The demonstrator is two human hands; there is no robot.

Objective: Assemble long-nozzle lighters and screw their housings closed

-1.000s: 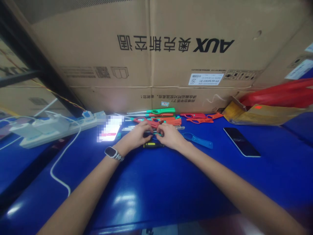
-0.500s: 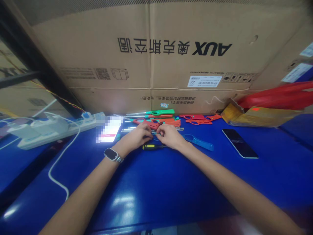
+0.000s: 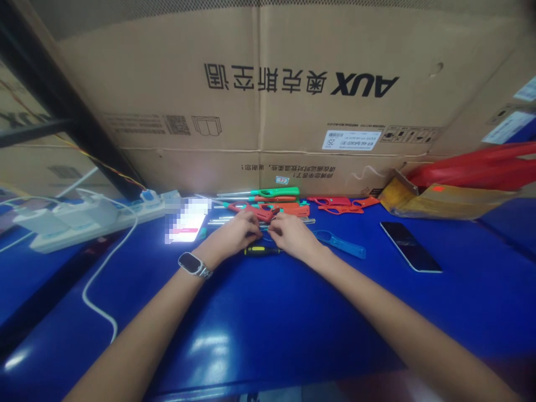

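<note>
2 hands (image 3: 239, 231) (image 3: 293, 237) beside 1 apparent screwdriver (image 3: 260, 250)

Printed cardboard (image 3: 288, 36) stands behind a white power strip (image 3: 100, 226) and a dark-screened phone (image 3: 410, 247).

Blue table (image 3: 259, 318), green lighter (image 3: 278, 192), black-and-yellow screwdriver handle (image 3: 255, 251).

Lit phone screen (image 3: 188, 222) pixelated, item between fingers (image 3: 254, 230) hidden, forearms cut off.
</note>
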